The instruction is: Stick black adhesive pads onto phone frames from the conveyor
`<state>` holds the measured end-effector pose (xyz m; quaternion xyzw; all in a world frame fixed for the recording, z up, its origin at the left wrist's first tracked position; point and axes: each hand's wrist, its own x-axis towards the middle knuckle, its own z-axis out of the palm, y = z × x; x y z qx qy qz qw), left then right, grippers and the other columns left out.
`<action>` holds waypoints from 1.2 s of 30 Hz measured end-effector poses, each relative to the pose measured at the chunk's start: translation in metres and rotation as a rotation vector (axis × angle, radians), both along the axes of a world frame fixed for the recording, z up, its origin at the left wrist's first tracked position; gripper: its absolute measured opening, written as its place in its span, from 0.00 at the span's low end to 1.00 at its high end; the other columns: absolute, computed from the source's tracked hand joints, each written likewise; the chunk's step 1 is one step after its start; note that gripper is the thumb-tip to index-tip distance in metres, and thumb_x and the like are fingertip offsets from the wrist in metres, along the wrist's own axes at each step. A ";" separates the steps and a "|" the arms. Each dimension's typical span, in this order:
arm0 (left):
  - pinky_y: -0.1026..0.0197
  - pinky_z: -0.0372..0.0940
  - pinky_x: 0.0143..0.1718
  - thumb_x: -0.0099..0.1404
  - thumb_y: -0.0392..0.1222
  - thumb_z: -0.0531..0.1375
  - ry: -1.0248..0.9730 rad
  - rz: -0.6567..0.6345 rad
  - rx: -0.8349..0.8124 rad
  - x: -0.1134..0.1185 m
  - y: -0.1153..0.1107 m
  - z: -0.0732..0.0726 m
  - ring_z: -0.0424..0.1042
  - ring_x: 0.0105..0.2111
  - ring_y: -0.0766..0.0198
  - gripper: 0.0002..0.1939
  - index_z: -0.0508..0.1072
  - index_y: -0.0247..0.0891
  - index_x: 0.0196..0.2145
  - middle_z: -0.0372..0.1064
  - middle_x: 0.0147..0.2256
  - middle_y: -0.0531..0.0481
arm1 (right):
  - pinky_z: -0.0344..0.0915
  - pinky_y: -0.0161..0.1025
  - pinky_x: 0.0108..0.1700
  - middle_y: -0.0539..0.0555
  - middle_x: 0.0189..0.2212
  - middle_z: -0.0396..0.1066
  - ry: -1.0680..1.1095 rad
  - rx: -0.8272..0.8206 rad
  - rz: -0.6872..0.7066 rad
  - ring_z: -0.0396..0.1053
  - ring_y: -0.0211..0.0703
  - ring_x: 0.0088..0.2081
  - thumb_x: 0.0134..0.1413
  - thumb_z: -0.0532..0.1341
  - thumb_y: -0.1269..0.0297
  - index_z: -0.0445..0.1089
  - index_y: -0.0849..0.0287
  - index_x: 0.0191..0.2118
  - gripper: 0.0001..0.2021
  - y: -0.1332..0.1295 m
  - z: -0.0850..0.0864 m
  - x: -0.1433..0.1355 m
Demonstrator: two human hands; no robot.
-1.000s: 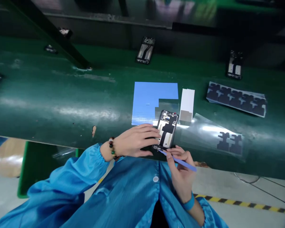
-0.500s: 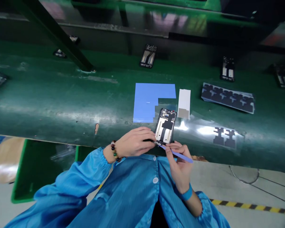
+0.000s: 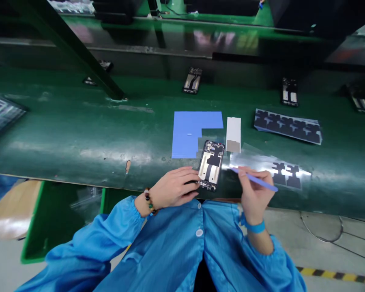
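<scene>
An opened phone (image 3: 211, 164), its inside showing a pale frame, a black film piece and circuit parts, lies slightly slanted on the bench near me. My left hand (image 3: 182, 184) grips its lower left edge with bent fingers. My right hand (image 3: 257, 194) is off to the right, apart from the phone, and pinches a slim purple stick-shaped tool (image 3: 261, 184) whose thin end points left. Beyond that hand lies a clear sheet (image 3: 249, 160) with two black cut-out stickers (image 3: 286, 175) on it.
Behind the phone are a blue notched sheet (image 3: 185, 142) and a white-and-grey strip (image 3: 233, 132). Stacked sticker sheets (image 3: 287, 125) lie at right. Other opened phones (image 3: 192, 80) line the back. A green post (image 3: 88, 61) rises at left, above a green bin (image 3: 57, 219).
My right hand has drawn the purple tool away from the phone's bottom edge, rightward and slightly up. My left hand stays at the phone. The camera view has shifted a little.
</scene>
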<state>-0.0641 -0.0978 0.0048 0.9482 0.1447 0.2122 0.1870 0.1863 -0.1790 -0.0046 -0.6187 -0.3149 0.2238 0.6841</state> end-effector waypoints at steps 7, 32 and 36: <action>0.52 0.68 0.64 0.74 0.38 0.63 -0.124 0.125 0.186 -0.008 -0.051 -0.021 0.79 0.52 0.62 0.04 0.79 0.42 0.44 0.83 0.46 0.53 | 0.76 0.52 0.55 0.45 0.31 0.76 0.065 0.074 -0.200 0.80 0.44 0.38 0.47 0.77 0.58 0.64 0.53 0.35 0.20 0.041 -0.022 0.060; 0.37 0.48 0.71 0.61 0.41 0.69 -0.041 0.872 -0.298 0.170 0.324 -0.001 0.55 0.68 0.38 0.23 0.77 0.36 0.53 0.66 0.64 0.34 | 0.74 0.52 0.54 0.51 0.36 0.78 0.167 0.035 -0.072 0.80 0.48 0.43 0.55 0.75 0.57 0.68 0.54 0.35 0.15 0.030 -0.015 0.045; 0.31 0.47 0.70 0.50 0.45 0.76 -0.041 1.028 -0.414 0.169 0.343 0.013 0.52 0.69 0.30 0.29 0.77 0.34 0.49 0.70 0.59 0.29 | 0.74 0.54 0.55 0.53 0.38 0.80 0.161 -0.001 0.006 0.80 0.50 0.46 0.57 0.73 0.57 0.66 0.54 0.36 0.15 0.030 -0.013 0.045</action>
